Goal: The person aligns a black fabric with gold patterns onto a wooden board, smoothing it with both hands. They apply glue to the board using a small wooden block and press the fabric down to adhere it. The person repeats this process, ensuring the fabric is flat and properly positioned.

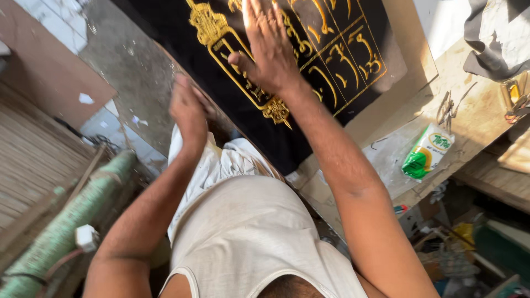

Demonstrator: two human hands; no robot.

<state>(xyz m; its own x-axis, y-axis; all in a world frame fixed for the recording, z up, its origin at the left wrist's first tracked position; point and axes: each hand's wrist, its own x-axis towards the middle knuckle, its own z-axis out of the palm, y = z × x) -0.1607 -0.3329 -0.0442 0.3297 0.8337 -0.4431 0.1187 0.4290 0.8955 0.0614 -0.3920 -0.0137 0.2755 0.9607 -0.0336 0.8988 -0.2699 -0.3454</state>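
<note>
1. The right hand (269, 47), top centre of the frame, lies flat with fingers spread, palm pressed on the black cloth (287, 132); it grips nothing.
2. The left hand (189, 110), left of centre, stands edge-on at the cloth's lower left border, fingers straight and together; whether it pinches the edge cannot be told.
3. The cloth fills the upper middle, bearing gold embroidery (337, 60); it rests on a wooden board (411, 72).
4. To the right, a green and white packet (426, 152) lies on the worktable (475, 118); small scissors (446, 107) lie just above it.
</note>
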